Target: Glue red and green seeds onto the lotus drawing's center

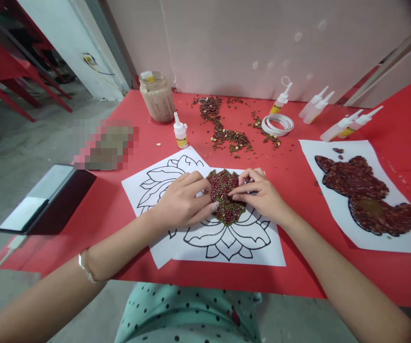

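A white sheet with a black lotus outline [226,240] lies on the red table [119,209] in front of me. A patch of red and green beans [225,193] fills the flower's middle. My left hand [182,200] rests on the paper at the patch's left edge, fingers curled and pressed onto the beans. My right hand [258,190] sits at the patch's right edge, its fingers drawn together and pointing into the beans. What the fingertips pinch, if anything, is too small to see.
Loose beans [226,131] are scattered behind the sheet. Nearby stand a small glue bottle [180,132], a jar [157,97], a tape roll [278,125] and several more glue bottles [348,124]. A second sheet with a finished bean picture [365,195] lies right. A tablet [48,197] overhangs the left edge.
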Available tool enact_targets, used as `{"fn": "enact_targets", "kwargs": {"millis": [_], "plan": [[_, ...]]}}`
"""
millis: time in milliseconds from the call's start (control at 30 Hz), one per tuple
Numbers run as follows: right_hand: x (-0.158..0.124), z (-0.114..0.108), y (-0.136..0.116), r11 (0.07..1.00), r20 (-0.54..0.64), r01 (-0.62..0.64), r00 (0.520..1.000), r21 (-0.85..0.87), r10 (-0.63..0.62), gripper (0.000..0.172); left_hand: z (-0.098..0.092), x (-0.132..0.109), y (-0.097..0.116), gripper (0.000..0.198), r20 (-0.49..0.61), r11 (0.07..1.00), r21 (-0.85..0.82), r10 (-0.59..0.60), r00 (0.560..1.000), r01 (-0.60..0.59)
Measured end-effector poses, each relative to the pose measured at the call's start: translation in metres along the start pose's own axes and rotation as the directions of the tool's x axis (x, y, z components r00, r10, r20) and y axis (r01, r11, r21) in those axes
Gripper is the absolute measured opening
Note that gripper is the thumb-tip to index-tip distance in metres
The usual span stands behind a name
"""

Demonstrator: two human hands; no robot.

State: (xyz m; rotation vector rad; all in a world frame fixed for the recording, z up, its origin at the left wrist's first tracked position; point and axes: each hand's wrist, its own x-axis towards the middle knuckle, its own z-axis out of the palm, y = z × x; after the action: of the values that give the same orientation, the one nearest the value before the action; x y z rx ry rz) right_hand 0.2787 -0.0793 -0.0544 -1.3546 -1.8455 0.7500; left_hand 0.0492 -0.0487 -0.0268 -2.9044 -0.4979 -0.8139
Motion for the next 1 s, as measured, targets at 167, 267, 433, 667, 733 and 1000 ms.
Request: {"fn": "enact_targets", "kwargs": {"millis": [167, 267, 433, 667, 733, 1000], "plan": [[-0.0014, 0.0049, 0.0007, 0.997, -0.030, 0.018, 0.999, -0.075, -0.020, 0.010, -0.0002, -0.0001, 0.0002, 0.029, -0.010, 1.000, -0.006, -0.008, 1.000, 0.008], [-0.0017, 0.0066, -0.0003, 0.991, -0.048, 0.014, 0.999, -0.134, -0.021, 0.009, 0.0008, -0.0005, -0.0002, 0.030, -0.006, 1.000, -0.006, -0.019, 1.000, 0.019], [-0.0022, 0.0084, -0.0017, 0.975, -0.077, 0.022, 0.996, -0.222, -0.040, 0.011, 0.0024, -0.0014, -0.0017, 0.029, -0.028, 1.000, -0.004, -0.015, 0.999, 0.015], [-0.0048, 0.0101, -0.0041, 0.952, -0.111, 0.057, 0.989, -0.300, -0.094, 0.010, 0.0008, -0.0001, -0.0013, 0.029, -0.042, 1.000, -0.009, -0.012, 0.999, 0.011], [-0.0049, 0.0102, -0.0044, 0.950, -0.119, 0.066, 0.987, -0.305, -0.106, 0.010, 0.0007, 0.0001, -0.0012, 0.030, -0.039, 1.000, -0.005, -0.013, 0.999, 0.013], [-0.0050, 0.0087, -0.0041, 0.955, -0.146, 0.052, 0.984, -0.293, -0.099, 0.008, 0.0007, 0.0006, -0.0017, 0.032, -0.026, 1.000, 0.007, -0.028, 0.999, 0.028]]}}
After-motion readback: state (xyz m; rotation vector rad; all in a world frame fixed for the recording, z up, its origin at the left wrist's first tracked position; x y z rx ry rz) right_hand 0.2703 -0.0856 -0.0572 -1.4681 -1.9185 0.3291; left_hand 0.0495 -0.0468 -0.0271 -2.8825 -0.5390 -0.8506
